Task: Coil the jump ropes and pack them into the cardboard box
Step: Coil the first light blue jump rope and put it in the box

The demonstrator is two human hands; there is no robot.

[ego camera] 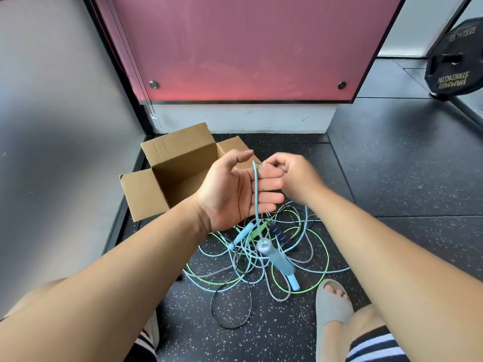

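Right hand (295, 178): fingers (271, 167) curled, pinching the top of the light blue jump rope (255, 194). Left hand (235, 189): palm up, fingers straight and apart, rope draped down across them, not gripped. Rope's blue handle (278, 259) dangles in the air below both hands, above the tangle of jump ropes (230, 273) on the floor: blue, green, grey and black strands, plus a green handle (257, 232) and a black handle with purple bands (278, 235). Cardboard box (183, 155) sits on the floor beyond the left hand, flaps open, near the wall corner, just beside the tangle. Floor (392, 178) is black speckled rubber tile. Grey wall left, pink panel (248, 48) with two bolts ahead. Weight plate (454, 58) leans far right; lettering is inverted, looks like "HAMMER STRENGTH" and "20KG". Grey sandal (332, 304) on the right foot beside the tangle.
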